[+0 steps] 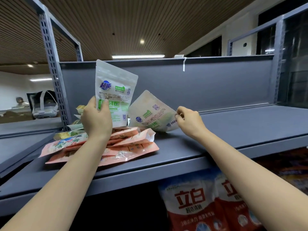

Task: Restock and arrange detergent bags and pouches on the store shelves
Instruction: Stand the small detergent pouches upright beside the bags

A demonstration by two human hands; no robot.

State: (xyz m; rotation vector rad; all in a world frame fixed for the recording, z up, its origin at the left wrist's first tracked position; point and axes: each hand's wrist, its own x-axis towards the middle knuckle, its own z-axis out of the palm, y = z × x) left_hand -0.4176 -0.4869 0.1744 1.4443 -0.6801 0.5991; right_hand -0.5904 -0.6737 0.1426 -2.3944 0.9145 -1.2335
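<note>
Left hand (96, 120) grips upright pouch (115, 90), right hand (189, 120) pinches tilted pouch (152, 114)

We see a matt grey painted-metal shelf (216, 130), glossy translucent plastic on the upright white pouch (116, 84) and the tilted pouch (150, 112), crinkly shiny film on the pink bags (130, 147), and slatted wood-look ceiling (133, 17).

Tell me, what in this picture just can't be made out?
All in the head view:
- Small print on the upright white pouch: too small, and the left hand covers its lower corner.
- Yellow packets behind that hand: mostly hidden.
- Pink bags: the left forearm crosses them.
- Red-and-white bags below the shelf: cut off by the bottom edge, partly behind the right arm.
- Tilted pouch, pinched by the right hand: text blurred.
</note>
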